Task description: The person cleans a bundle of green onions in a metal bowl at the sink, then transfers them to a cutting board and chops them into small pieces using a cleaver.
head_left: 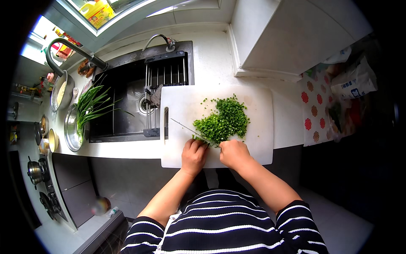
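A white cutting board lies on the counter in front of me. A heap of finely chopped chives covers its middle. My right hand is closed around the handle of a knife; the blade shows nearly edge-on, slanting to the far left at the near side of the heap. Beside the blade, my left hand has its fingers curled over uncut chive ends, which poke out at the fingertips. The knife handle is mostly hidden by my right hand.
Left of the board is a dark sink with a rack and a faucet. Long chives hang out of a metal bowl. A pan stands behind it. At right lies a flowered cloth with bags.
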`<state>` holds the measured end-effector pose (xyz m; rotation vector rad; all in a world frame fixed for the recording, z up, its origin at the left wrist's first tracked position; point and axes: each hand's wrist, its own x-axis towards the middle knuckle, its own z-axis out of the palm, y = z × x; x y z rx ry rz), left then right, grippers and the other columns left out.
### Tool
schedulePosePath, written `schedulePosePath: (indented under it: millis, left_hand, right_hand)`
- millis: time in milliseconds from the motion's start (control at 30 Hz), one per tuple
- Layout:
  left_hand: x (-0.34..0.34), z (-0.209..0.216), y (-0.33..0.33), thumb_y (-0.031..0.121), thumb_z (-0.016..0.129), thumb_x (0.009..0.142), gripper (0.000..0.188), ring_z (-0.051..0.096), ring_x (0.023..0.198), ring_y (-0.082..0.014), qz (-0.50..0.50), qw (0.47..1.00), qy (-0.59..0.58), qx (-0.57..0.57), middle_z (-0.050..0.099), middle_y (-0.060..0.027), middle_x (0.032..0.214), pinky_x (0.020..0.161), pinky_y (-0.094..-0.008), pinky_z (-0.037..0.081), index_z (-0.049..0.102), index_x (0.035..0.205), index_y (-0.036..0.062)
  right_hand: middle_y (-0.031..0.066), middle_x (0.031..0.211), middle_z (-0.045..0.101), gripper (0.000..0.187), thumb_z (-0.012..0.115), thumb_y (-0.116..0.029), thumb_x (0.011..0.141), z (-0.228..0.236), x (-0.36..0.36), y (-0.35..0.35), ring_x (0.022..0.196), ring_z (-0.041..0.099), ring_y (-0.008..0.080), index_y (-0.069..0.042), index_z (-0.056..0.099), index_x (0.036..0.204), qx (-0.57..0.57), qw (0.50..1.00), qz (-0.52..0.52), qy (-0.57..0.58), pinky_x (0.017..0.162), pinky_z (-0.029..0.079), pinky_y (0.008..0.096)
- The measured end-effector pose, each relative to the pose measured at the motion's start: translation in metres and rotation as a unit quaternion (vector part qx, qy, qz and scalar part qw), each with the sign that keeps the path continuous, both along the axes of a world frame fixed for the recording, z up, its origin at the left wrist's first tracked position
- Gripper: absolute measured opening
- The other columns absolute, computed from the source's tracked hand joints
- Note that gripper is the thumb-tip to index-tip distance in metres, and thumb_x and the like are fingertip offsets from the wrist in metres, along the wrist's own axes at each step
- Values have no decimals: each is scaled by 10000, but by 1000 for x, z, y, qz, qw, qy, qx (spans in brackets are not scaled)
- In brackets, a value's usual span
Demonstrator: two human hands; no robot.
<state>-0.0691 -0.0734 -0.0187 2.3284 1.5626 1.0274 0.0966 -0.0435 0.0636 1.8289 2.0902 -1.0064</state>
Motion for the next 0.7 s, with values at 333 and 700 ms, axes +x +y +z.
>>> schedulePosePath:
  millis: [333, 700]
  left_hand:
    - [-5, -5, -8, 65, 730, 675, 226, 563, 928, -323, 4, 999, -10, -32, 587, -85, 933, 766, -394, 498, 632, 879, 71]
    - [-6, -5, -4, 65, 691, 699, 156, 582, 899, -293, -2, 1000, 7, -27, 604, -68, 900, 727, -358, 520, 624, 839, 77]
  right_hand:
    - [200, 858, 689, 158, 579, -109, 757, -17, -5, -6, 818, 671, 377, -49, 697, 844, -7, 1000, -13, -17, 758, 539, 456]
    - [210, 849, 683, 170, 569, -116, 765, -18, -10, -4, 816, 665, 392, -39, 694, 852, 20, 999, -25, 19, 759, 536, 461]
